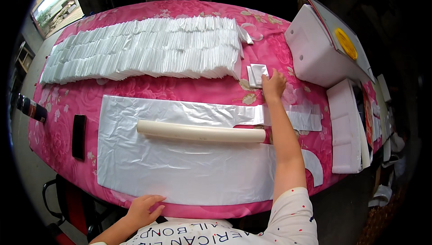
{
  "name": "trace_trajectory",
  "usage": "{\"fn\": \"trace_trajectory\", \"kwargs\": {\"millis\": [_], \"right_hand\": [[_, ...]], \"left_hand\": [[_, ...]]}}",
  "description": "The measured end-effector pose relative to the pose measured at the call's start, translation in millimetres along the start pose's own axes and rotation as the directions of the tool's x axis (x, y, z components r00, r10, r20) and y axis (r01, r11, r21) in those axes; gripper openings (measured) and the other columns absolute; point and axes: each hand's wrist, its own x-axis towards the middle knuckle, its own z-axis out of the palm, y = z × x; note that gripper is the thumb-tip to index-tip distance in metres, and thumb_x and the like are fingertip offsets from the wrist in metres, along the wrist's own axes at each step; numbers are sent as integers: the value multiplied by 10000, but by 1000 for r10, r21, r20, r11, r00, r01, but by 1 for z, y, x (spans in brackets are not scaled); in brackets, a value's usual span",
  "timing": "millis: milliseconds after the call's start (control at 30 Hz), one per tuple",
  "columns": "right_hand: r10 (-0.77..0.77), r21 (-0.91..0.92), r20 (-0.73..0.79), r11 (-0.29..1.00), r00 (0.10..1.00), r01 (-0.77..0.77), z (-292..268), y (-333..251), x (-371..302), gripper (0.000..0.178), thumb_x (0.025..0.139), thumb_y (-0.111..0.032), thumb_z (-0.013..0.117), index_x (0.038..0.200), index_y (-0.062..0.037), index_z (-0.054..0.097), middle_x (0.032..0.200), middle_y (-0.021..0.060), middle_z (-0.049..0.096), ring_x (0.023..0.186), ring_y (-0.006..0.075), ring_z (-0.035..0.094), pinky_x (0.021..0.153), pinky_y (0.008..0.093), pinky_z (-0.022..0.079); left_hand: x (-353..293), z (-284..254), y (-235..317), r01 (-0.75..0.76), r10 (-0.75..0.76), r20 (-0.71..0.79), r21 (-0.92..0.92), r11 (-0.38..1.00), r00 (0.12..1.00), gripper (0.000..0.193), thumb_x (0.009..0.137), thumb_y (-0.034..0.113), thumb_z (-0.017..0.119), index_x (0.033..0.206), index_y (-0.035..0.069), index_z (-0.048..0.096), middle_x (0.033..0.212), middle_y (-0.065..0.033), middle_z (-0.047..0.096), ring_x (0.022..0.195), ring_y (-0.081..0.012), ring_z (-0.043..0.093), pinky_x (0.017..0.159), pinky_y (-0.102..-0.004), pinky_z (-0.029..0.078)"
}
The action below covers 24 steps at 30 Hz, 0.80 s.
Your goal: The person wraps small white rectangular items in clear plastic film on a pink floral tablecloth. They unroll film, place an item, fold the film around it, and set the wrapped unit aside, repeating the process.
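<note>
At the far right of the table, my right hand (274,86) has its thumb and fingers closed at the edge of a small folded white plastic bag (258,74). Another folded piece shows just under its left side. My left hand (145,210) rests by the table's front edge, beside the lower border of a large flat white plastic bag (180,173). Its fingers are apart and hold nothing. A cream-coloured pipe (200,131) lies lengthwise across the flat bag. The bag's long strips reach to the right, partly hidden under my right forearm.
Rows of folded white bags (148,49) stand packed along the far side of the pink flowered tablecloth (148,87). A black phone (78,137) and a dark bottle (32,108) are at the left. White foam boxes (310,47) stand at the right edge.
</note>
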Motion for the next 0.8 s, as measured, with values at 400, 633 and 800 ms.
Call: {"fn": "trace_trajectory", "kwargs": {"millis": [400,633,800], "right_hand": [[-555,480,637,829,535,288,-159,-55,-164,441,775,-252,675,1135,-22,567,1102,149,576,1064,316,496,929,391,390],[-676,691,570,702,468,172,-201,-35,-251,479,845,-234,553,1268,-23,476,1326,177,422,1222,328,396,1020,413,310],[-507,316,588,861,630,397,-204,23,-245,537,860,-259,515,1338,-47,393,1427,160,311,1321,320,283,1079,421,217]], "left_hand": [[52,11,9,-255,244,99,112,961,965,458,762,136,654,1190,45,519,1203,-168,535,1043,-336,546,858,-380,463],[83,63,21,-328,330,27,209,921,944,765,772,361,655,1380,52,308,1441,-317,85,1323,-493,116,1054,-521,201],[93,81,46,-441,422,127,292,849,897,736,768,483,606,1336,64,395,1454,-285,109,1334,-482,100,1052,-525,206]]}}
